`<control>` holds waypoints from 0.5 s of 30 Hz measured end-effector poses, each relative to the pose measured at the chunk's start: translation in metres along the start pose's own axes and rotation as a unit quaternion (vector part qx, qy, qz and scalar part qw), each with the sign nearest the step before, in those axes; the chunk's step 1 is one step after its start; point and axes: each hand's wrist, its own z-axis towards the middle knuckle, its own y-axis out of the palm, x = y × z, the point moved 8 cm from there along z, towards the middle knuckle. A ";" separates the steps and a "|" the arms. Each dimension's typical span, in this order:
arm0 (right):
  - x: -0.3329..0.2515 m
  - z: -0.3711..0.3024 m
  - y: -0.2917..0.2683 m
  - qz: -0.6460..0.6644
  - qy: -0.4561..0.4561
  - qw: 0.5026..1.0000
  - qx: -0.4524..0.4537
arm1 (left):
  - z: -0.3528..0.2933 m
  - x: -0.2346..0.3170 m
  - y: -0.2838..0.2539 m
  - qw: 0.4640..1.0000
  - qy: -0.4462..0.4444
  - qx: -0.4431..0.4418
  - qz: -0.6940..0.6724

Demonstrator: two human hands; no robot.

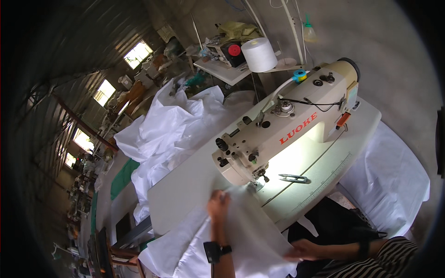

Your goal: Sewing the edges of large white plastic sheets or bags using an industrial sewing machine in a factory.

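A sheet of white fabric (250, 227) runs from under the presser foot of the sewing machine (287, 125) down over the table's near edge toward my lap. My left hand (219, 204) grips the sheet just left of the needle, fingers curled, a dark watch on its wrist. Lower and to the right, my right hand (301, 250) holds the sheet's right edge; it is somewhat blurred and its fingertips are partly hidden. Thread snips (294, 178) lie on the lit table right of the needle, apart from both hands.
A large heap of white fabric (171, 116) lies beyond the table's left side. More white fabric (389, 176) hangs at the right. A cone of white thread (259, 54) stands behind the machine. At the far left are windows (105, 92) and cluttered work tables.
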 end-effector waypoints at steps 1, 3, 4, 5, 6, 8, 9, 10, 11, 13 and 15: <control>0.008 -0.029 0.000 -0.012 0.006 1.000 -0.019 | -0.013 0.029 0.007 0.998 0.054 -0.004 -0.038; 0.033 -0.087 -0.021 -0.054 0.081 0.995 -0.006 | -0.041 0.070 0.025 0.993 0.078 -0.049 -0.079; 0.051 -0.114 -0.038 -0.099 0.179 0.979 0.024 | -0.053 0.086 0.034 0.989 0.073 -0.058 -0.115; 0.055 -0.122 -0.052 -0.073 0.184 0.980 0.024 | -0.055 0.090 0.036 0.989 0.058 -0.058 -0.121; 0.062 -0.124 -0.069 -0.074 0.235 0.969 0.029 | -0.058 0.097 0.035 0.992 0.065 -0.034 -0.099; 0.028 -0.089 -0.090 -0.208 0.064 0.975 0.051 | -0.059 0.106 0.033 0.995 0.073 -0.007 -0.074; 0.008 -0.072 -0.099 -0.199 -0.018 0.975 0.092 | -0.057 0.107 0.032 0.996 0.066 -0.005 -0.067; -0.002 -0.052 -0.103 -0.225 -0.034 0.969 0.100 | -0.055 0.106 0.029 0.996 0.062 0.007 -0.063; -0.010 -0.035 -0.102 -0.193 -0.047 0.974 0.109 | -0.053 0.108 0.028 0.996 0.071 0.002 -0.057; -0.015 -0.011 -0.092 -0.120 -0.032 0.985 0.122 | -0.050 0.110 0.027 0.997 0.068 -0.005 -0.039; -0.020 -0.001 -0.085 -0.048 -0.047 0.987 0.145 | -0.050 0.113 0.028 0.997 0.074 -0.008 -0.031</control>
